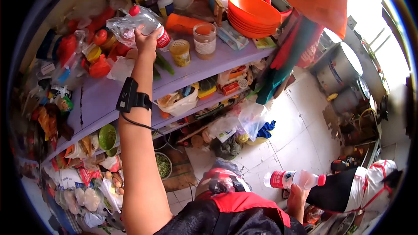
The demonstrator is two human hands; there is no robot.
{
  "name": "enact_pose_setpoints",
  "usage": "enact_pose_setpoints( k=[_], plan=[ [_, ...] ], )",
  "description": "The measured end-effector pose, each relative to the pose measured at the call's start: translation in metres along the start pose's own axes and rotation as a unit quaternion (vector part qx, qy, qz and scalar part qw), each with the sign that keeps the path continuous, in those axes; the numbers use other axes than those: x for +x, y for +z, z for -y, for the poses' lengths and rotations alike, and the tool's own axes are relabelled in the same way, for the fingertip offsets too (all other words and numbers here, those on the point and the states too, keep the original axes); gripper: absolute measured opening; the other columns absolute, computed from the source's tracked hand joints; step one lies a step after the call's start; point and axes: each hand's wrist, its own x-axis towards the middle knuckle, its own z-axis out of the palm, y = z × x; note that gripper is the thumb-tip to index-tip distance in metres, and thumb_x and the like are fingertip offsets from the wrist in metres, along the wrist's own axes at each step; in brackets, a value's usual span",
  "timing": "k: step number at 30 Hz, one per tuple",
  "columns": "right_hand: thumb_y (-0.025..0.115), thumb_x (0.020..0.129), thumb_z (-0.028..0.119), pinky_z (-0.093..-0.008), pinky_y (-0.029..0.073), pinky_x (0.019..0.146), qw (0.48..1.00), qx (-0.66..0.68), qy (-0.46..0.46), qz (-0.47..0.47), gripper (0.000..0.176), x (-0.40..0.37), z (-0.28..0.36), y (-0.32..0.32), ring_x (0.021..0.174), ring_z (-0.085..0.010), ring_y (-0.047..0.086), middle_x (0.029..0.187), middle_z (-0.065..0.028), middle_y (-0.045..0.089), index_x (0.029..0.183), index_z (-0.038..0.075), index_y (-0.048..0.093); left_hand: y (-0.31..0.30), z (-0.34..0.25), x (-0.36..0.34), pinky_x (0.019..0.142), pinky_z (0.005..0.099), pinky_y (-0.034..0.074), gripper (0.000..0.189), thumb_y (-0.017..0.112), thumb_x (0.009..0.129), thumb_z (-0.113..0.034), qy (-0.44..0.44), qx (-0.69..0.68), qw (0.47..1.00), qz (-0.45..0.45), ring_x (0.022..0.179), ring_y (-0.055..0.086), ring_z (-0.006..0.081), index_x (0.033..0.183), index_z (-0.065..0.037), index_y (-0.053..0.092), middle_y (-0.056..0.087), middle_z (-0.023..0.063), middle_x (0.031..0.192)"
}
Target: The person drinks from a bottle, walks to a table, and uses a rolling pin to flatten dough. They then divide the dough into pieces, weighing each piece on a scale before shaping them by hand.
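Note:
My left hand (pixel 146 42) reaches over the purple shelf and is closed around a clear plastic bottle (pixel 162 38) with a red cap and red label. The bottle is tilted, its cap towards the upper left, beside crumpled clear plastic. A yellow tub (pixel 180 53) and a clear jar (pixel 204 41) stand to the right of this hand. Low at the right, my right hand (pixel 298 196) grips a second plastic bottle (pixel 283 179) with a red cap and red-and-white label. That bottle lies nearly level, cap to the right, above the tiled floor.
The purple shelf (pixel 191 75) holds a stack of orange bowls (pixel 254 15) and red and clear bags at its left. A white basket (pixel 177 105) sits on the shelf below. Large metal pots (pixel 338 67) stand at the right. An orange bag (pixel 311 0) hangs overhead.

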Motion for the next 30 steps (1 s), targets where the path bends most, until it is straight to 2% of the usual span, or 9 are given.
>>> enact_pose_setpoints(
  k=[6, 8, 13, 15, 17, 20, 22, 27, 30],
  plan=[
    [0.077, 0.055, 0.011, -0.0372, 0.047, 0.089, 0.998, -0.069, -0.002, -0.006, 0.076, -0.011, 0.019, 0.02, 0.105, -0.024, 0.055, 0.115, -0.012, 0.055, 0.124, 0.002, 0.045, 0.018, 0.009, -0.012, 0.069, 0.0321, 0.053, 0.07, 0.083, 0.062, -0.02, -0.006, 0.155, 0.985, 0.074, 0.083, 0.062, 0.0197, 0.119, -0.003, 0.046, 0.061, 0.0095, 0.097],
    [0.079, 0.055, 0.01, -0.0358, 0.048, 0.086, 0.994, -0.105, 0.012, -0.016, 0.077, -0.012, 0.024, 0.021, 0.103, -0.0223, 0.057, 0.112, -0.012, 0.057, 0.124, 0.001, 0.046, 0.02, -0.006, -0.026, 0.091, 0.0368, 0.045, 0.075, 0.083, 0.066, -0.019, -0.034, 0.193, 0.98, 0.043, 0.107, 0.055, 0.0246, 0.126, -0.001, 0.042, 0.054, 0.0132, 0.119],
    [0.082, 0.059, 0.005, -0.0319, 0.048, 0.082, 0.995, -0.101, 0.02, -0.012, 0.06, -0.013, 0.013, 0.017, 0.093, -0.0191, 0.061, 0.101, -0.0079, 0.062, 0.113, -0.001, 0.055, 0.042, -0.071, -0.15, 0.101, 0.0373, 0.035, 0.069, 0.074, 0.077, -0.025, 0.228, 0.098, 0.969, 0.011, 0.12, 0.043, 0.0285, 0.129, 0.003, 0.039, 0.041, 0.0183, 0.129],
    [0.081, 0.06, 0.003, -0.031, 0.049, 0.079, 0.988, -0.15, 0.037, -0.002, 0.05, -0.01, 0.013, 0.026, 0.086, -0.0178, 0.062, 0.094, -0.0062, 0.064, 0.106, -0.001, 0.059, 0.05, -0.078, -0.244, 0.096, 0.0374, 0.04, 0.065, 0.073, 0.079, -0.027, 0.154, 0.005, 0.962, 0.227, 0.112, 0.047, 0.0225, 0.128, 0.0, 0.04, 0.047, 0.0106, 0.123],
    [0.08, 0.062, 0.002, -0.03, 0.05, 0.076, 0.983, -0.182, 0.02, 0.007, 0.042, -0.008, 0.009, 0.034, 0.081, -0.0164, 0.063, 0.088, -0.0054, 0.065, 0.1, -0.001, 0.062, 0.056, -0.09, -0.348, 0.102, 0.0395, 0.034, 0.075, 0.077, 0.067, -0.027, 0.085, -0.039, 0.843, 0.529, 0.117, 0.046, 0.0252, 0.131, -0.004, 0.044, 0.048, 0.0114, 0.127],
    [0.081, 0.064, 0.005, -0.0304, 0.051, 0.076, 0.978, -0.202, -0.002, 0.053, 0.041, -0.006, 0.016, 0.052, 0.082, -0.0151, 0.064, 0.089, -0.007, 0.066, 0.1, 0.001, 0.063, 0.059, -0.098, -0.459, 0.111, 0.0487, 0.023, 0.115, 0.083, 0.059, -0.04, 0.142, -0.04, 0.712, 0.687, 0.137, 0.028, 0.0377, 0.147, -0.005, 0.019, 0.031, 0.0222, 0.144],
    [0.084, 0.065, 0.015, -0.0328, 0.05, 0.082, 0.983, -0.17, -0.004, 0.069, 0.053, -0.009, 0.005, 0.054, 0.093, -0.0153, 0.062, 0.099, -0.0081, 0.065, 0.109, 0.001, 0.059, 0.07, -0.106, -0.504, 0.095, 0.0461, 0.043, 0.095, 0.081, 0.062, -0.03, 0.047, -0.092, 0.785, 0.611, 0.115, 0.052, 0.0404, 0.139, -0.007, 0.03, 0.05, 0.0239, 0.128],
    [0.081, 0.068, 0.021, -0.0306, 0.05, 0.068, 0.905, -0.374, -0.198, -0.044, 0.081, -0.017, 0.04, 0.032, 0.088, -0.0168, 0.063, 0.098, -0.0067, 0.064, 0.137, 0.007, 0.04, 0.062, -0.113, -0.521, 0.08, 0.0443, 0.051, 0.078, 0.082, 0.059, -0.019, 0.071, -0.002, 0.813, 0.578, 0.097, 0.061, 0.0384, 0.126, -0.007, 0.044, 0.059, 0.0189, 0.11],
    [0.07, 0.078, 0.021, -0.0342, 0.043, 0.049, 0.757, -0.553, -0.346, -0.03, 0.022, -0.011, 0.057, 0.021, 0.055, -0.0256, 0.058, 0.064, -0.0098, 0.056, 0.088, 0.004, 0.06, 0.061, -0.119, -0.532, 0.076, 0.0446, 0.05, 0.076, 0.08, 0.057, -0.016, 0.131, 0.029, 0.793, 0.594, 0.091, 0.061, 0.0383, 0.124, -0.008, 0.046, 0.06, 0.0171, 0.105]
  ],
)
